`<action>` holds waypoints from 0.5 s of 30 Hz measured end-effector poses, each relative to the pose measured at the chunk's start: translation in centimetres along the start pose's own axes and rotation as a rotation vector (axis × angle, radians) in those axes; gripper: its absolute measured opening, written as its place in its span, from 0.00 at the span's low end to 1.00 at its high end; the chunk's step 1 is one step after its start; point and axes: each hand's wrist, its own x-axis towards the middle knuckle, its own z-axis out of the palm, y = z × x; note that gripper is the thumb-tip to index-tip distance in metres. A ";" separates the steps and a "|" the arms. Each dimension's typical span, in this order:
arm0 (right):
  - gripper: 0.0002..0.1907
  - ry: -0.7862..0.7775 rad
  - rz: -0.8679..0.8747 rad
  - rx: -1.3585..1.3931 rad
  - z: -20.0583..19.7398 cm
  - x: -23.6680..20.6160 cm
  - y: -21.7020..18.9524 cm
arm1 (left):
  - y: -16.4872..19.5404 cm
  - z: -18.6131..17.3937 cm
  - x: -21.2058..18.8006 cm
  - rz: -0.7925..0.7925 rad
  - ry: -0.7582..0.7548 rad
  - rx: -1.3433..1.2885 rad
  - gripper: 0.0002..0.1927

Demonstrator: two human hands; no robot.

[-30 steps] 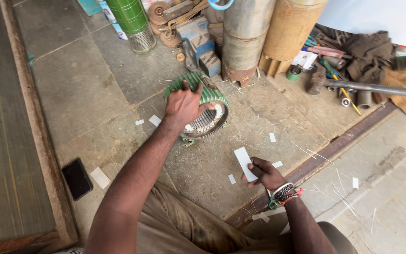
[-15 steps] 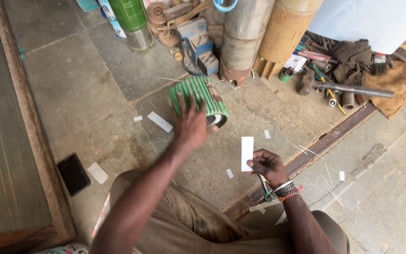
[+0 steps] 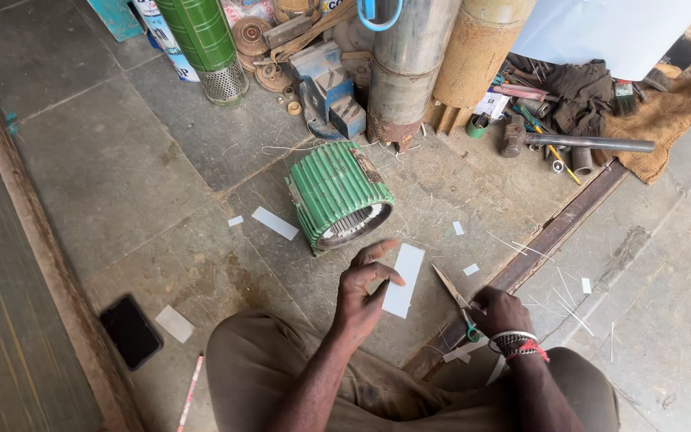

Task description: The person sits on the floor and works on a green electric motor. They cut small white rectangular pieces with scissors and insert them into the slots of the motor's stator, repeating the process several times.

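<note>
A green ribbed motor stator housing [image 3: 336,194] lies on its side on the concrete floor, open end toward me. My left hand [image 3: 364,294] pinches a white paper strip [image 3: 404,279] just in front of the housing. My right hand [image 3: 499,310] grips scissors [image 3: 455,295] with green handles, blades pointing up-left toward the strip. Both hands hover above my knees.
White paper scraps [image 3: 274,223] litter the floor. A black phone [image 3: 130,330] lies at the left by a wooden edge. Metal cylinders [image 3: 406,70], a green pump tube [image 3: 204,46], a blue vise [image 3: 328,88] and tools [image 3: 549,132] crowd the back. A metal rail [image 3: 553,234] runs at the right.
My left hand left the green housing and came back toward me; it now holds the paper strip that my right hand held. My right hand now holds scissors.
</note>
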 end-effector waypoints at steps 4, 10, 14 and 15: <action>0.17 -0.130 0.097 -0.206 2.3 0.3 0.3 | 1.9 -1.7 -0.6 -0.125 -0.053 0.017 0.11; 0.16 -0.043 0.119 -0.276 3.5 -0.5 -1.5 | 4.8 -2.9 -0.8 -0.051 -0.031 -0.033 0.11; 0.14 -0.066 0.176 -0.344 3.2 -1.4 -3.3 | 6.1 -2.9 -0.3 -0.156 0.065 0.093 0.19; 0.14 -0.052 0.178 -0.361 3.1 -1.6 -3.9 | 6.3 -3.0 -0.2 -0.210 0.073 0.075 0.18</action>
